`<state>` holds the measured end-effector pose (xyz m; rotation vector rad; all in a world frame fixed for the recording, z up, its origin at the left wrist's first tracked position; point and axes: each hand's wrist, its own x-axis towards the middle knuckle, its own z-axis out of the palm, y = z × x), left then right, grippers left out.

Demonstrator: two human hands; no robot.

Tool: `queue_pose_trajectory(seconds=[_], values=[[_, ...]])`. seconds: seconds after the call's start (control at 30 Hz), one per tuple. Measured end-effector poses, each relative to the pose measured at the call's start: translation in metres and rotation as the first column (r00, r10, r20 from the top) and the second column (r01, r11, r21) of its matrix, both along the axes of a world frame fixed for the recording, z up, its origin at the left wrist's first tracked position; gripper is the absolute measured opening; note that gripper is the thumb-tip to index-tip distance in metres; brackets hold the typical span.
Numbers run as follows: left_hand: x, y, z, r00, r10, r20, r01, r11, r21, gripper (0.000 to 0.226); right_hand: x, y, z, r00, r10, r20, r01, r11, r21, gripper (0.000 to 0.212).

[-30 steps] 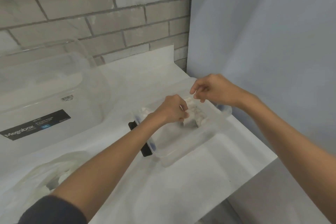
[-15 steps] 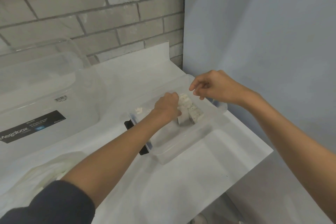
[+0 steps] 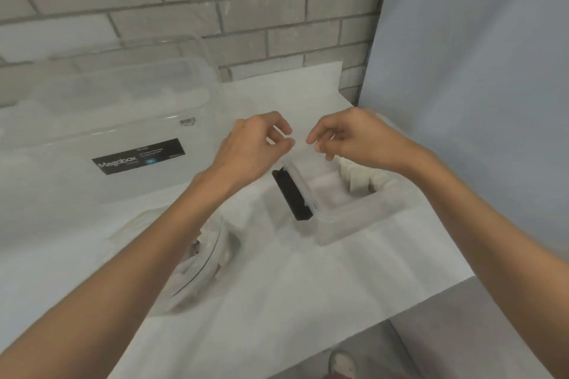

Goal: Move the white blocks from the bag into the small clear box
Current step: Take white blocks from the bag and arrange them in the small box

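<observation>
White blocks (image 3: 358, 179) packed at the far end of the small clear box (image 3: 354, 212) on the table (image 3: 308, 286) — black latch (image 3: 292, 194) on its left side. Left hand (image 3: 252, 148) and right hand (image 3: 345, 141) above it, each grip pinched nearly closed — holding anything, cannot tell. Bag (image 3: 197, 258) lying near left.

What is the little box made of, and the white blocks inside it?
The small clear box looks like see-through plastic, smooth and slightly cloudy: the table shows through its walls. The white blocks look matte and dull with no shine, maybe foam or plaster; the picture is too blurry to say which.
</observation>
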<state>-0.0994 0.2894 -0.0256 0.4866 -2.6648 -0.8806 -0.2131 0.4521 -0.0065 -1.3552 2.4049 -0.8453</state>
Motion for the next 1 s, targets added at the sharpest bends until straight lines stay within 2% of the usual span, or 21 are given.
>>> queue_pose_trajectory(seconds=[0.27,0.37,0.5,0.6,0.7,0.73,0.8,0.87,1.0], values=[[0.131,-0.066,-0.009,0.975,0.206,0.079,-0.21,0.977,0.039,0.004,0.103,-0.079,-0.001,0.956,0.293,0.033,-0.292,0.956,-0.026,0.012],[0.168,-0.078,-0.015,0.957,0.242,0.159,-0.254,0.965,0.059,0.011,0.132,-0.105,-0.013,0.929,0.366,0.062,-0.365,0.931,-0.017,0.014],[0.197,-0.087,-0.035,0.924,0.207,0.321,-0.246,0.966,0.084,0.013,0.16,-0.137,-0.041,0.899,0.425,0.108,-0.431,0.902,0.038,0.017],[0.208,-0.093,-0.058,0.885,0.232,0.405,-0.234,0.971,-0.045,0.016,0.171,-0.155,-0.065,0.906,0.406,0.12,-0.418,0.902,0.108,0.024],[0.215,-0.09,-0.072,0.809,0.357,0.467,-0.218,0.92,-0.325,0.014,0.179,-0.168,-0.083,0.923,0.375,0.087,-0.384,0.908,0.169,0.026],[0.216,-0.089,-0.076,0.78,0.398,0.483,-0.19,0.886,-0.424,0.021,0.181,-0.171,-0.088,0.927,0.368,0.078,-0.376,0.908,0.184,0.026],[0.22,-0.087,-0.081,0.743,0.46,0.487,-0.187,0.84,-0.509,0.038,0.183,-0.176,-0.099,0.931,0.359,0.064,-0.364,0.908,0.209,0.026],[0.225,-0.089,-0.086,0.745,0.482,0.462,-0.254,0.845,-0.471,0.047,0.185,-0.178,-0.107,0.937,0.347,0.049,-0.348,0.908,0.231,0.028],[0.229,-0.093,-0.095,0.826,0.409,0.389,-0.387,0.912,-0.135,0.047,0.19,-0.182,-0.113,0.955,0.294,0.032,-0.293,0.924,0.244,0.025]])
